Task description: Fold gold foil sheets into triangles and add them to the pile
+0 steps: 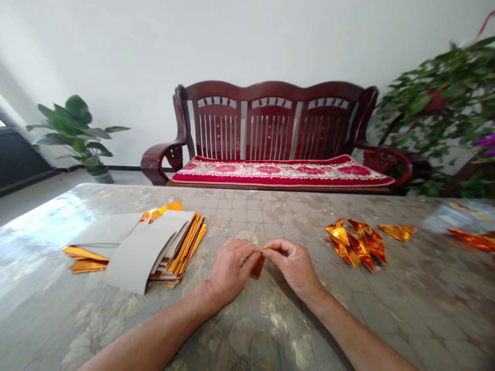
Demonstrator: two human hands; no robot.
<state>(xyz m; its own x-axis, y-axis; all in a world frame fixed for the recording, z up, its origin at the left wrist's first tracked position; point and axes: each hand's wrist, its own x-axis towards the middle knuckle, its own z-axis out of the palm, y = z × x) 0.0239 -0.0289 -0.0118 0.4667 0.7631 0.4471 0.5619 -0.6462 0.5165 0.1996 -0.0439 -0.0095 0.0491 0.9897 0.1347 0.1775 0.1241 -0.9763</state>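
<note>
Between my two hands, over the middle of the table, is a small folded piece of gold foil paper (257,268). My left hand (234,265) is closed on it, the fingers covering much of its upper part. The thumb and forefinger of my right hand (292,263) pinch its top right corner. To the left lies a stack of grey-backed gold foil sheets (145,255), fanned out with gold edges showing. On the right, several folded gold foil pieces (358,243) with pointed ends rest in a loose pile, one lying slightly apart.
The table (247,330) has a patterned, glossy cover. At its right edge are a clear plastic bag (458,216) and another orange foil piece (472,239). Beyond stands a dark wooden bench (270,123) with a red floral cushion (282,171), with potted plants on both sides.
</note>
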